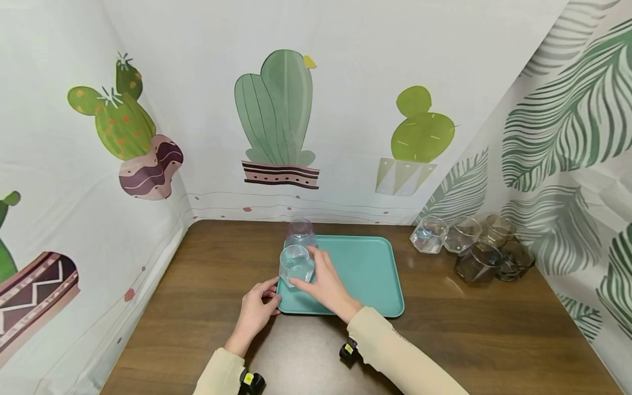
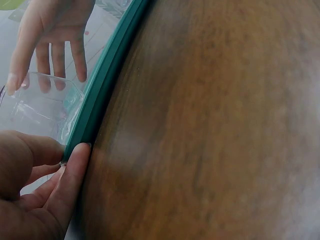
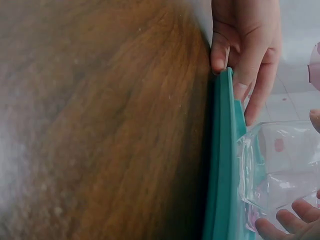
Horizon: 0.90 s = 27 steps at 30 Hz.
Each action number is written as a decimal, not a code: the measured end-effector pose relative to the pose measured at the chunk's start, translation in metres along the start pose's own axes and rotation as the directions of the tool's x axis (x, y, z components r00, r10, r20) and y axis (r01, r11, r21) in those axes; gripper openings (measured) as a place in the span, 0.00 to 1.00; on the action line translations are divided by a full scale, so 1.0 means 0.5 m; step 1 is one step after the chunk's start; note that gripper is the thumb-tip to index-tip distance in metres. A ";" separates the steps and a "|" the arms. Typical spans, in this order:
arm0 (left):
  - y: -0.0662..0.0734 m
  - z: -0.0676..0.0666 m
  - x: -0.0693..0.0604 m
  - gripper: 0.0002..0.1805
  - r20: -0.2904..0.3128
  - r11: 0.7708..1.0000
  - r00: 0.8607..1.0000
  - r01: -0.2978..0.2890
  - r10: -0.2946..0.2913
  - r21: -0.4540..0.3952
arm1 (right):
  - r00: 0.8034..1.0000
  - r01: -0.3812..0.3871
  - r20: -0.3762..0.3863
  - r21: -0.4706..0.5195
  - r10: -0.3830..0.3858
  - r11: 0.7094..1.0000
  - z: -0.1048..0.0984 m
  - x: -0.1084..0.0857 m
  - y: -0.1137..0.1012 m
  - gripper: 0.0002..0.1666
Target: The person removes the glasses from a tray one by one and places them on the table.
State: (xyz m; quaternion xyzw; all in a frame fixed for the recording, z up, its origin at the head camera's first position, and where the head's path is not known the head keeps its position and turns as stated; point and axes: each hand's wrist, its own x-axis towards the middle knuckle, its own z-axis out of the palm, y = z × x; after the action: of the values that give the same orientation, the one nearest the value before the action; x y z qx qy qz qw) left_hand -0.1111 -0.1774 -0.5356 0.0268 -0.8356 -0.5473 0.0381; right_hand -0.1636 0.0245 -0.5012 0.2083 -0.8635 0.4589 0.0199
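My right hand [image 1: 328, 286] holds a clear drinking glass [image 1: 295, 267] between thumb and fingers, at the left end of a teal tray [image 1: 362, 274]. The right wrist view shows the glass [image 3: 280, 165] just inside the tray's rim; whether its base touches the tray I cannot tell. Right behind it stands a pink-purple tinted glass [image 1: 301, 229] at the tray's back left corner. With thumb and fingers, my left hand [image 1: 257, 308] pinches the tray's front left corner. The left wrist view has that grip close up on the rim [image 2: 95, 95].
At the table's right back stand several more glasses: clear ones [image 1: 430, 236], a brownish one [image 1: 498, 228] and dark grey ones [image 1: 478, 264]. A cloth wall with printed cacti [image 1: 276, 109] borders the brown wooden table [image 1: 444, 340] at the back and sides.
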 end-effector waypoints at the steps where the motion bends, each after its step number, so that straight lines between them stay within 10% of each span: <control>1: 0.000 0.000 0.000 0.24 -0.001 1.000 1.000 0.001 -0.001 -0.001 | 1.000 -0.002 0.001 0.006 0.002 1.000 0.002 0.001 0.001 0.54; 27: 0.003 0.002 -0.001 0.25 -0.012 1.000 1.000 0.003 -0.003 -0.002 | 0.999 0.012 -0.046 0.079 -0.008 0.997 0.006 0.001 0.012 0.48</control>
State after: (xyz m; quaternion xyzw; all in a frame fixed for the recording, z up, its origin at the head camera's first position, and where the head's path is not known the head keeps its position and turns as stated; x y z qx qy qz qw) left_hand -0.1105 -0.1759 -0.5343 0.0313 -0.8348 -0.5480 0.0421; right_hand -0.1657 0.0251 -0.5076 0.2027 -0.8428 0.4974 0.0333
